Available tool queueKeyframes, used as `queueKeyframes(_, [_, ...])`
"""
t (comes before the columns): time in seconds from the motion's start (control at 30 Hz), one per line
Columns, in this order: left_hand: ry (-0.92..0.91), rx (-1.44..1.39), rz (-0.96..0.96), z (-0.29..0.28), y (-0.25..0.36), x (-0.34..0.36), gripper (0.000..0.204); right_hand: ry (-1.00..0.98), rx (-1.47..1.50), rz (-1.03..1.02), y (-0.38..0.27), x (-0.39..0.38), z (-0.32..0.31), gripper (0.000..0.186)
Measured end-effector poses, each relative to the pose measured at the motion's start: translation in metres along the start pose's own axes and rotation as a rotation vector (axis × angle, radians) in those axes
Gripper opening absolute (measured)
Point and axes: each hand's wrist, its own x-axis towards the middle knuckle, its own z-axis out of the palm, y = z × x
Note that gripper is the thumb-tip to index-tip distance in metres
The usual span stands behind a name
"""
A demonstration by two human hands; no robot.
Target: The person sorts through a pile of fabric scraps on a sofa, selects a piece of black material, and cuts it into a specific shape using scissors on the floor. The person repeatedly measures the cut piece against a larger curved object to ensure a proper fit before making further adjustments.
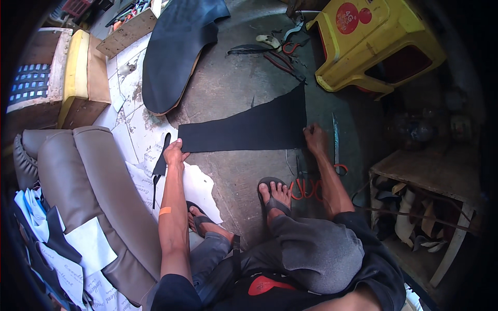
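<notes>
Left hand (175, 153) pinches the near-left corner of a black panel (249, 129), thumb on top; the right hand (315, 139) is curled closed on its right edge. The panel spans between them, long axis left to right, wider end rightmost. Both grips' undersides are hidden; contact with the floor (244, 179) cannot be told.

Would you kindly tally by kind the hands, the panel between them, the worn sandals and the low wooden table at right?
Left hand and right hand: 2
Black panel: 1
Dark sandals: 2
Wooden table: 1
Total: 6
</notes>
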Motion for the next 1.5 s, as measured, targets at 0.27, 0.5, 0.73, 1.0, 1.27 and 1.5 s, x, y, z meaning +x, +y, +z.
queueKeyframes(0.27, [0.136,0.041,0.089,0.012,-0.002,-0.006,0.028,0.086,0.020,-0.088,0.002,-0.010,-0.001,0.030])
queueKeyframes(0.5, [0.392,0.244,0.257,-0.004,-0.003,0.002,0.034,-0.261,-0.060,-0.102,0.015,-0.112,-0.036,0.028])
queueKeyframes(0.73, [0.317,0.305,0.539,0.094,-0.047,-0.088,0.028,-0.203,-0.114,-0.006,0.047,-0.185,-0.040,0.037])
queueKeyframes(1.0, [-0.365,0.054,-0.345,0.203,-0.124,-0.206,0.022,-0.249,-0.097,0.117,0.035,-0.201,-0.016,0.044])
queueKeyframes(1.27, [-0.533,-0.063,-0.375,0.202,-0.106,-0.205,0.028,0.027,-0.001,0.144,0.070,-0.144,-0.068,0.042])
queueKeyframes(1.5, [-0.357,-0.491,-0.641,0.242,-0.104,-0.212,0.045,0.352,-0.243,0.082,0.129,-0.076,-0.176,0.047])
